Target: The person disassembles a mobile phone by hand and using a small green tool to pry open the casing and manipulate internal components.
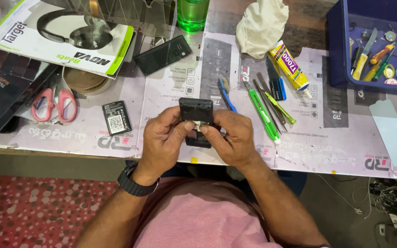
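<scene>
On our desk (327, 138) we see pink-handled scissors (54, 104), a loose battery (116, 118), a green cutter (263, 115), a yellow glue tube (289, 65), a white cloth (260, 25) and a blue tool tray (338, 55).

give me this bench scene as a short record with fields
left hand: left hand grips the small black opened phone body
right hand: right hand pinches the same body from the other side
left of hands: flat black rectangular battery, pink-handled scissors
right of hands: green utility knife, yellow glue tube, blue plastic tool tray
</scene>
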